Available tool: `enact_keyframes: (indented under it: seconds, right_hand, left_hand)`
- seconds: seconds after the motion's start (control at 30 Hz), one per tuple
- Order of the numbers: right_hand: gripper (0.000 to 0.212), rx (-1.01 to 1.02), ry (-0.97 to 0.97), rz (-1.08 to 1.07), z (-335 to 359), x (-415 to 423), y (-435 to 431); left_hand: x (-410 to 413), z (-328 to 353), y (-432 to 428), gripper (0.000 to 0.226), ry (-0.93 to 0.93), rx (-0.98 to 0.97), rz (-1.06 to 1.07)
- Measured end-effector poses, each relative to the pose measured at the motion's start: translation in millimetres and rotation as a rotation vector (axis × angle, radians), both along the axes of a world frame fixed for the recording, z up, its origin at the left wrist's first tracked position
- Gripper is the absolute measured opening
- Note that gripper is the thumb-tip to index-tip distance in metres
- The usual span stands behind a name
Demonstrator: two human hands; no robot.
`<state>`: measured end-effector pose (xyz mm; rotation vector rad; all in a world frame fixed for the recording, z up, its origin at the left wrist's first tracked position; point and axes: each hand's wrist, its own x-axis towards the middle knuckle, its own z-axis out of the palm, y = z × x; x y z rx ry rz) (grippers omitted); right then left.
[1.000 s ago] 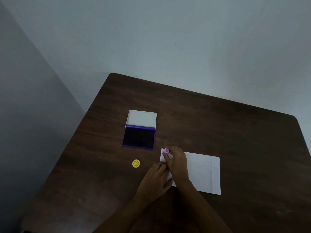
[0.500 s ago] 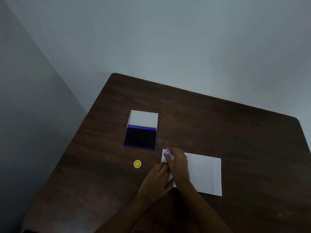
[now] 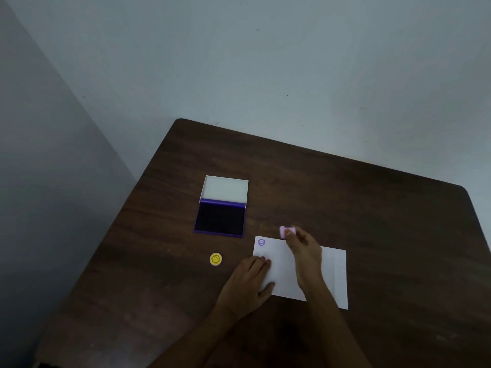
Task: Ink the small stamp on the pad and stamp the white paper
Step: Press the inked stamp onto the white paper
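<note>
The white paper (image 3: 281,272) lies on the dark wooden table (image 3: 372,221). A round purple stamp mark (image 3: 261,242) shows at its top left corner. My right hand (image 3: 303,247) pinches the small pink stamp (image 3: 286,231), raised just beyond the paper's far edge. My left hand (image 3: 251,277) rests flat on the paper's left edge, holding it down. The open ink pad (image 3: 220,217), dark purple with a white lid folded back, sits to the upper left of the paper.
A small yellow round stamp (image 3: 215,259) lies on the table left of the paper, below the ink pad. The table's corner meets grey walls at the back. The table's left edge runs diagonally down the frame.
My right hand lifted the pink stamp off the paper's top left corner and moved it right, uncovering a purple mark there. My left hand stayed on the paper.
</note>
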<state>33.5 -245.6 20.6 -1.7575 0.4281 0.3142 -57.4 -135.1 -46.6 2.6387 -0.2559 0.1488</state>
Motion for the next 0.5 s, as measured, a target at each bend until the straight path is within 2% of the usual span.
enact_keyframes:
  seconds: [0.07,0.13,0.2,0.33,0.5]
  right_hand:
    - [0.019,0.253,0.140,-0.093,5,4,-12]
    - [0.015,0.619,0.316,-0.294,7,10,-21]
    - [0.011,0.849,0.418,-0.460,4,12,-27]
    - [0.011,0.995,0.449,-0.532,-2,12,-34]
    - [0.015,1.058,0.459,-0.555,-9,11,-36]
  left_hand:
    - [0,0,0,0.051,-0.011,0.007,0.000]
    - [0,1,0,0.051,-0.027,0.016,0.001]
    - [0,1,0,0.051,-0.031,0.025,0.002]
    - [1,-1,0,0.050,-0.026,0.031,0.001]
    - [-1,-1,0,0.050,-0.036,0.040,0.001]
